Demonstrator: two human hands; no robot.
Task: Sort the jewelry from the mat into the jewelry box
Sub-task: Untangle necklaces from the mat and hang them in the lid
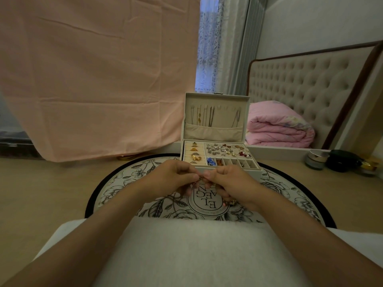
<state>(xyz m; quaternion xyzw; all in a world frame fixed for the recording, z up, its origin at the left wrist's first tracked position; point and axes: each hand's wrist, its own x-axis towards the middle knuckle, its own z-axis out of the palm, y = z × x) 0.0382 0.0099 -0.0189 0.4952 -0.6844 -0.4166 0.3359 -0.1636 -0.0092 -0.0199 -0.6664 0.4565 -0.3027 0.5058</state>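
From my remote seat, what matters is how the thing in my hands lies relative to the jewelry box (244,172). The box stands open at the far edge of the mat (124,183), directly beyond my knuckles. My left hand (174,179) and right hand (230,184) meet at the middle of the mat, fingers curled. Each pinches one end of a piece of jewelry (200,179) between thumb and fingertip. The piece is too small and dim for me to say what kind it is, though something thin seems to hang below the left pinch. As held, its short span runs left to right, roughly parallel to the front wall of the box, so I judge that getting it in means a push straight away from me rather than a sideways swing. The two hands are about equally near the box. The right one sits just before the row of small slots (234,162), and the left lines up with the ring rolls (193,154). If the piece is a chain, the lid (215,117), where necklaces already hang, is farther and higher, and I would want one hand freed first. Another gold piece (231,202) lies on the mat under the heel of my right hand, still to be sorted.
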